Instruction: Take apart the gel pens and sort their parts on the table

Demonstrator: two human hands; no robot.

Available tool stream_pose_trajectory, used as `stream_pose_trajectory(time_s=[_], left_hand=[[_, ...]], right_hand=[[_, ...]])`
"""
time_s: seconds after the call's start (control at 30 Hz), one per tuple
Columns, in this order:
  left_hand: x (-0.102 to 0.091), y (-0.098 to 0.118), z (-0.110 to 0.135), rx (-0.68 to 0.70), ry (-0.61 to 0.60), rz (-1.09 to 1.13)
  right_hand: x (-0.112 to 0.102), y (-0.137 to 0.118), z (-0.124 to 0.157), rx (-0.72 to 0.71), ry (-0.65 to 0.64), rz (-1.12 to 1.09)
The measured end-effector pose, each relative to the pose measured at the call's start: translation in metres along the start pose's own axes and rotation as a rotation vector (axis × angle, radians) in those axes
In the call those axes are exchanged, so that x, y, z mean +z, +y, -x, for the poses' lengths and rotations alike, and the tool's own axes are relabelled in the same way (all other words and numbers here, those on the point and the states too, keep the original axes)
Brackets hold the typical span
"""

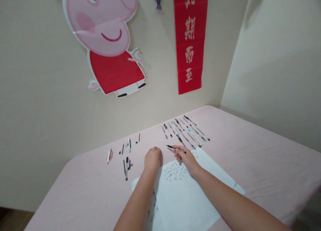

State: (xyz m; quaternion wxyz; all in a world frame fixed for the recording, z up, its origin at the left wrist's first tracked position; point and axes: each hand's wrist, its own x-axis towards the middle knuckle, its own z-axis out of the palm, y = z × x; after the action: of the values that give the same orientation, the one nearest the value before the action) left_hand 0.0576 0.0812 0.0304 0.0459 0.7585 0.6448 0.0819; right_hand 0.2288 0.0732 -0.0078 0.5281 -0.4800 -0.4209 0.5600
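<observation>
My right hand (pixel 185 157) grips a dark pen (pixel 171 146) above the top part of a white sheet of paper (pixel 190 201). The pen points to the left, its tip off the paper. Small handwritten marks (pixel 174 170) cover the sheet's upper area. To the left, my left hand (pixel 152 158) rests on the pink cloth just beyond the paper's edge, fingers curled under and closed. Whatever those fingers may hold is hidden. Under my left forearm lies another sheet with dark marks (pixel 151 207).
Rows of pens (pixel 190 132) lie at the back right of the pink-covered table (pixel 82 184). Pen parts, refills and caps (pixel 126 167) are spread out on the left. Behind stands a wall with a cartoon pig cutout (pixel 116 70) and a red banner (pixel 191 57).
</observation>
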Motion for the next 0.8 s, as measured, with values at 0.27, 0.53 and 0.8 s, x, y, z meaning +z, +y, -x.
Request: stream_pose_trajectory(time_s=[0.27,0.53,0.8], left_hand=[[0.007,-0.014,0.005,-0.166,0.225,0.452],[0.029,-0.027,0.010,-0.425,0.356,1.800],[0.017,-0.028,0.012,-0.555,0.324,2.179]], right_hand=[[0.003,-0.006,0.005,-0.006,0.007,-0.026],[0.006,-0.012,0.010,0.002,-0.034,-0.025],[0.006,-0.010,0.010,-0.054,-0.072,-0.030]])
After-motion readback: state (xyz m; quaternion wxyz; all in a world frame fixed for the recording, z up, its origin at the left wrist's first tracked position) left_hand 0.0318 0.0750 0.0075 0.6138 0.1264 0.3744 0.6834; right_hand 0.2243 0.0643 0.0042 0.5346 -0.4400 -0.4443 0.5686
